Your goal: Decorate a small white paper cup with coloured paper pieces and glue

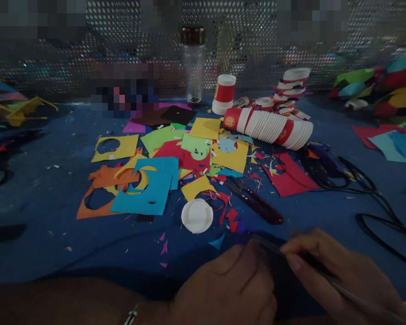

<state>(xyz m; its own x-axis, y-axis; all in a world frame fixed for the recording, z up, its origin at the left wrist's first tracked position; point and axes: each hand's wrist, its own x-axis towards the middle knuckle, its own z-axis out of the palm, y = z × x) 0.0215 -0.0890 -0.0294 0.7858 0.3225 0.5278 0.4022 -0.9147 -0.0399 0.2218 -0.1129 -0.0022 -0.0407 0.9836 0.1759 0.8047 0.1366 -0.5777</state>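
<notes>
My left hand (226,284) is closed at the bottom middle, its back towards me. What its fingers hold is hidden; a dark purple patch (245,224) shows just beyond them. My right hand (341,271) grips a thin pale stick (269,245), whose far end meets the left hand's fingertips. The stick runs back under the right hand towards the lower right; its exact kind cannot be made out. Ahead of my hands lie a small white paper cup (196,215), seen from its end, and dark-handled thread snips (257,203).
Coloured paper sheets with round cut-outs (149,194) and scraps cover the blue table's middle. Stacked paper cups (267,127) lie behind, near a clear bottle (193,67). A glue gun (328,160) with a black cord (389,221) is at right. A perforated metal screen (243,40) stands behind.
</notes>
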